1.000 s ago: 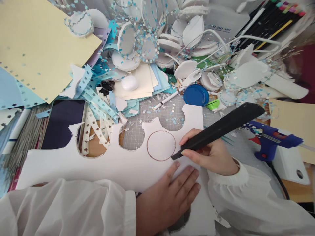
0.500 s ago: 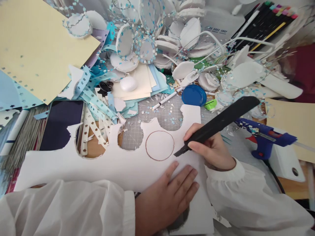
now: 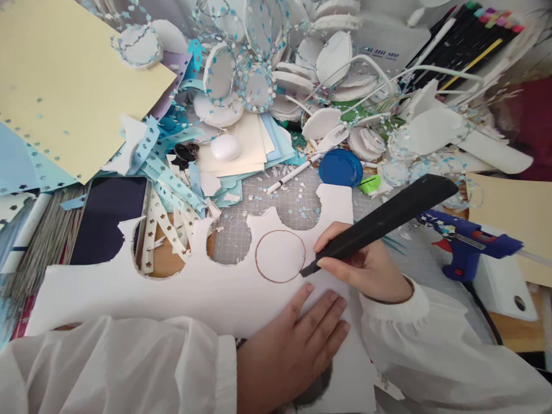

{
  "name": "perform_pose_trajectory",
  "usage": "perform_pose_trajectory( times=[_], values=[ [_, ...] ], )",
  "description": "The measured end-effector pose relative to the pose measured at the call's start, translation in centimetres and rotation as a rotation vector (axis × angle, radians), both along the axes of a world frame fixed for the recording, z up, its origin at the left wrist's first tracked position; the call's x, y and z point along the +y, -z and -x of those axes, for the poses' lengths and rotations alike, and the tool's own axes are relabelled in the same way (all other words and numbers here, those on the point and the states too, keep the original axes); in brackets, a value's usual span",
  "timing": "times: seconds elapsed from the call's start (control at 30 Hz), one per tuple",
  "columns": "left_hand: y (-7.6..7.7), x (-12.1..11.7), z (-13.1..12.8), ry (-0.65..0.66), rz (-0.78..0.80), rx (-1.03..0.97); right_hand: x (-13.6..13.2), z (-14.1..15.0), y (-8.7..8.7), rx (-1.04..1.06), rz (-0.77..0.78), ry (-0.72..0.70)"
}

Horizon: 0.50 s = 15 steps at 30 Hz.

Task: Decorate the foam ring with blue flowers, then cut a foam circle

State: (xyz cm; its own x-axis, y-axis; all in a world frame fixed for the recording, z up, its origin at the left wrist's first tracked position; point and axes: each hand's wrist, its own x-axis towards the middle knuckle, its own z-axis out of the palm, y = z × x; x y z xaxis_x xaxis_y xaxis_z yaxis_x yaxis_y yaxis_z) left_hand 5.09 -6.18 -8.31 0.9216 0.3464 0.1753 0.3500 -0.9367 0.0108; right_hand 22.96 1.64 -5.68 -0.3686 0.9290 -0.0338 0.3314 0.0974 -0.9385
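White board [image 3: 202,293], central, lying partly over a gridded cutting mat [image 3: 233,233]; its far edge is notched with rough, rounded openings, and a drawn circle [image 3: 280,256] sits just nearer than one of them. At the circle's near right side I see the tip of a black cutter [image 3: 383,215], pinched between thumb and fingers of the right hand [image 3: 373,273]; whether the tip touches, I cannot tell. The left hand [image 3: 297,345] lies flat, fingers slightly spread, pressing the board beside the tip. I judge this closeness the chief hazard: a slip towards the wrist could reach the index finger. The narrow strip between circle and notch might tear under sideways force. Beyond lie a blue lid [image 3: 340,168] and, at right, a glue gun [image 3: 478,237].
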Motion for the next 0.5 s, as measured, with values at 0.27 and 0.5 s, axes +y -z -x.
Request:
perform_pose_trajectory(
  times=[0.27,0.5],
  values=[
    [0.28,-0.19,-0.08,0.003,0.016,0.012,-0.23,0.38,0.06,-0.071,-0.047,-0.052],
    [0.17,-0.17,-0.15,0.001,0.007,0.006,-0.18,0.25,0.60,-0.077,-0.142,-0.006]
  ],
)
